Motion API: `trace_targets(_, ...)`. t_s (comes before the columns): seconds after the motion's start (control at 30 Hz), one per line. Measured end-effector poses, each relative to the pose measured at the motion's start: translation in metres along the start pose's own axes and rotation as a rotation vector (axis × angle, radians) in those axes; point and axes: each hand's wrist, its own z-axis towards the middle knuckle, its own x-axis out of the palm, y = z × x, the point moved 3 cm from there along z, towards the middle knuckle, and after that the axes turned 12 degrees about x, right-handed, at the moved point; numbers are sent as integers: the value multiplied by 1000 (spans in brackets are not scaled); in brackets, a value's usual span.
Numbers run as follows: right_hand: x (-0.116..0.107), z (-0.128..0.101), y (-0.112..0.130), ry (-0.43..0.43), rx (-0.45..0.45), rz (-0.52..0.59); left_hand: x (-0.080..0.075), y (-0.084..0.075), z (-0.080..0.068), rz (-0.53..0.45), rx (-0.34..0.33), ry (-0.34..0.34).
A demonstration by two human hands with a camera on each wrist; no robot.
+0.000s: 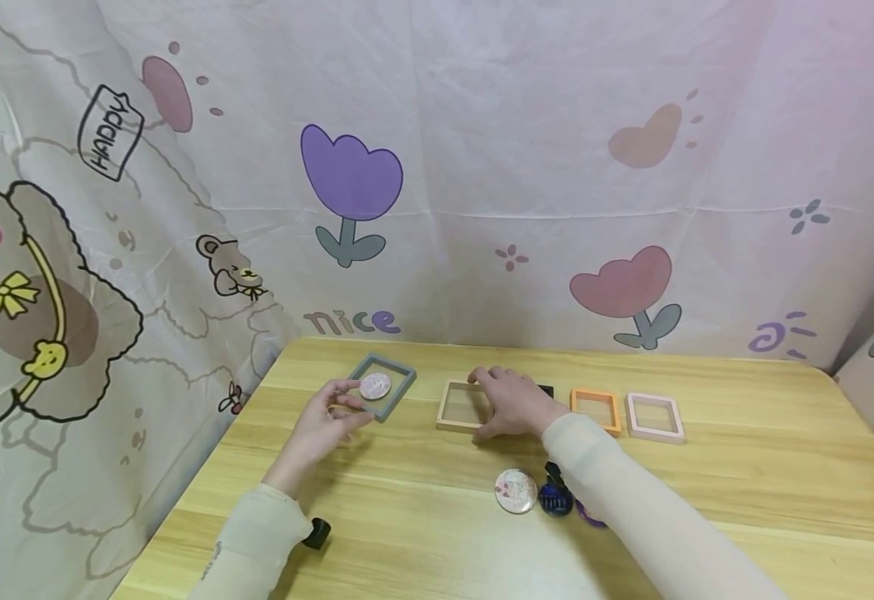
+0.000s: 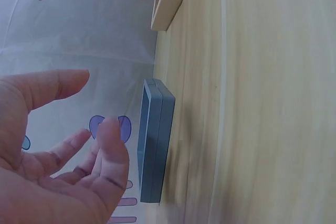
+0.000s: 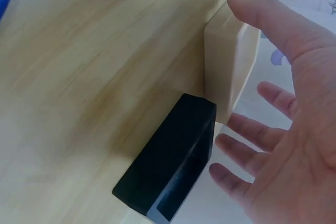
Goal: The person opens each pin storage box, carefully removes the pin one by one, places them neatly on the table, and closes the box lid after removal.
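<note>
My left hand (image 1: pixel 322 433) hovers beside a grey-blue square frame (image 1: pixel 400 393) at the table's far left, its fingers loosely spread. Inside that frame's outline shows a round pale pink badge (image 1: pixel 375 385), close to the fingertips. In the left wrist view nothing lies between thumb and fingers. My right hand (image 1: pixel 515 404) is spread over a beige frame (image 1: pixel 453 426), thumb by the near rim and fingers toward the far rim. In the right wrist view the thumb overlaps the rim of the beige frame. A black frame (image 3: pixel 163 156) stands right beside it, mostly hidden behind the hand in the head view.
An orange frame (image 1: pixel 616 412) and a pale pink frame (image 1: pixel 680 421) continue the row to the right. Nearer lie a round printed badge (image 1: pixel 515 491), a dark blue round item (image 1: pixel 556 500) and a purple item (image 1: pixel 591 518) partly under my right sleeve. A patterned curtain (image 1: pixel 466 275) hangs behind.
</note>
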Motion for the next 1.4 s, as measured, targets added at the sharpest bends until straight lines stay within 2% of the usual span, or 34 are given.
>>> trace_targets(0.2,-3,0,8,-12,-13,25,-4,6,4,147,-3,-55)
trace_targets(0.33,-3,0,19,-14,-28,41,-5,10,7,242,-22,-63)
trace_targets(0.73,3,9,46,-21,-54,43,-1,18,18,499,-114,-19)
trace_targets(0.9,5,13,58,-15,-51,22,2,20,24,616,-145,27)
trace_targets(1.2,12,20,77,-10,-55,-51,9,19,30,758,-158,75)
trace_targets(1.4,17,21,86,0,-59,-89,13,15,28,767,-131,58)
